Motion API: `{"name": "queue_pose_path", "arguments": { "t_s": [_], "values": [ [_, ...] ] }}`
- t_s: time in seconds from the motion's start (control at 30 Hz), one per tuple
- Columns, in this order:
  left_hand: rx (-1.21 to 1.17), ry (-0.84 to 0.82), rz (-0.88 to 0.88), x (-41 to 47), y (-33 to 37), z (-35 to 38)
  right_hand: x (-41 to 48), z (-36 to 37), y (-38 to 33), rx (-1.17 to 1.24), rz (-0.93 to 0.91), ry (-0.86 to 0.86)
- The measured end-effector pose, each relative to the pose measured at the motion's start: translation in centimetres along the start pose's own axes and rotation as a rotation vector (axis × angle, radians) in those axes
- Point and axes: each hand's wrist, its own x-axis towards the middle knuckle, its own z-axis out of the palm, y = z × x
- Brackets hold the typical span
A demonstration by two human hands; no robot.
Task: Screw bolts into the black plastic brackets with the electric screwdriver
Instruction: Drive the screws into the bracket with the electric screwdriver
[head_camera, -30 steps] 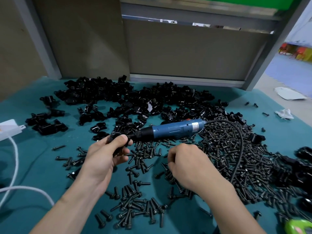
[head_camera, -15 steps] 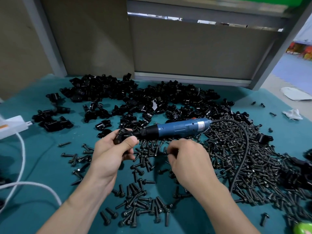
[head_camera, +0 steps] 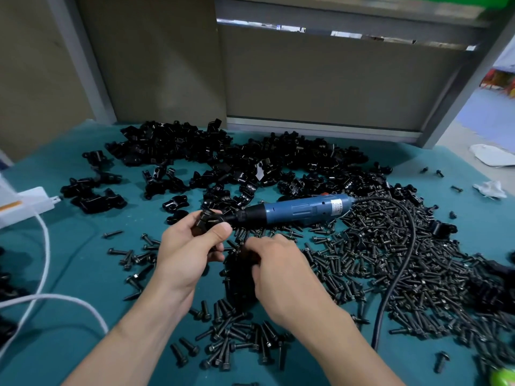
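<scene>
My left hand (head_camera: 189,252) grips a black plastic bracket (head_camera: 207,222) just above the green mat, thumb across its front. The blue electric screwdriver (head_camera: 301,210) lies on the mat behind both hands, its black nose pointing left at the held bracket; neither hand touches it. My right hand (head_camera: 281,271) is curled over the loose bolts (head_camera: 390,260), fingertips pinched together close to the left hand, apparently on a bolt that is mostly hidden and blurred. A big heap of black brackets (head_camera: 223,157) fills the back of the mat.
The screwdriver's black cable (head_camera: 401,263) loops over the bolt pile toward the front right. More bolts (head_camera: 231,338) lie in front of my wrists. A white power strip (head_camera: 30,201) and white cord (head_camera: 41,274) sit at the left. Grey panels stand behind the mat.
My right hand has moved left toward my left hand, fingertips drawn together. My left hand has lifted the bracket slightly and turned it. The screwdriver has stayed where it lay.
</scene>
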Motion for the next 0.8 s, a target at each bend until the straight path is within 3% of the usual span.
{"name": "queue_pose_path", "arguments": {
  "t_s": [0.13, 0.33, 0.6, 0.8],
  "values": [
    [0.030, -0.011, 0.017, 0.0, -0.2, 0.0, -0.2, -0.6, 0.5, 0.015, 0.042, 0.032],
    [0.066, -0.034, 0.035, -0.1, -0.4, 0.2, -0.2, -1.2, 0.9, -0.223, -0.063, -0.049],
    [0.073, -0.061, 0.045, -0.4, -0.5, 0.2, 0.2, -1.7, 2.8, 0.036, 0.124, 0.040],
    [0.099, -0.084, 0.059, -0.3, -0.7, 0.2, 0.1, -2.3, 3.4, 0.026, 0.156, 0.081]
  ]
}}
